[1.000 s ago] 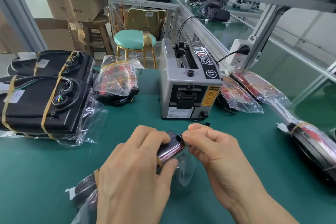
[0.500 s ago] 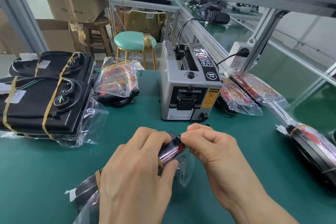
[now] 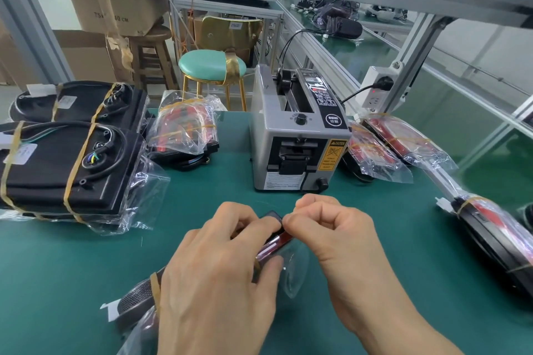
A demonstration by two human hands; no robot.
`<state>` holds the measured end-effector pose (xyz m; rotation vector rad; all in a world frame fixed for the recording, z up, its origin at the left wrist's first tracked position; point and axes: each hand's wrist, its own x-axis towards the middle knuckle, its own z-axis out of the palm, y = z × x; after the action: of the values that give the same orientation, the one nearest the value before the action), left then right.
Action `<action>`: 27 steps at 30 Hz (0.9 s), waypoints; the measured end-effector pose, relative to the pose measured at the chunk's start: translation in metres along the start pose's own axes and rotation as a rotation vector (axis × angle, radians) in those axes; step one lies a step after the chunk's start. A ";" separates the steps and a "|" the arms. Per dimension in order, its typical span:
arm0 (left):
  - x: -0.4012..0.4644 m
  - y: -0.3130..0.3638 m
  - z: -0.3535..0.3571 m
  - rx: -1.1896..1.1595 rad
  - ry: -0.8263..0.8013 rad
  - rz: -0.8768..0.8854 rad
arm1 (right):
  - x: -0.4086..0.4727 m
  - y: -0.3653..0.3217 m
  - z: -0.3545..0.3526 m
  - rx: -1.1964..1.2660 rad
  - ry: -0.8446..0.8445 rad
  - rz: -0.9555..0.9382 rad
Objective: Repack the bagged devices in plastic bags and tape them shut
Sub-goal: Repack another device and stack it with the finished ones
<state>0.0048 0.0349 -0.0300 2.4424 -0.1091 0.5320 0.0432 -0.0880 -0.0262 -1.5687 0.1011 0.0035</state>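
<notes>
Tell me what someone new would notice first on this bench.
First, the two hands at front centre: the left hand grips a bagged device while the right hand pinches its far end. Just behind stands a grey tape dispenser, and bagged black packs are stacked at the left.

Bare green mat (image 3: 72, 262) open left of hands; tape dispenser (image 3: 297, 135) blocks straight ahead, bagged devices (image 3: 66, 164) crowd far-left, another bagged unit (image 3: 496, 233) right.

A tape dispenser (image 3: 298, 135) is set mid-table (image 3: 72, 262); bagged packs (image 3: 66, 164) are stacked to its left; bagged devices (image 3: 398, 150) are laid to its right; a stool (image 3: 212, 65) is placed behind.
</notes>
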 end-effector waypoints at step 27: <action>0.000 -0.009 0.004 0.018 0.084 0.130 | 0.006 -0.004 -0.012 0.063 -0.090 0.071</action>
<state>0.0077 0.0394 -0.0378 2.4376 -0.2308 0.6942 0.0489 -0.1003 -0.0222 -1.4986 0.0855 0.1257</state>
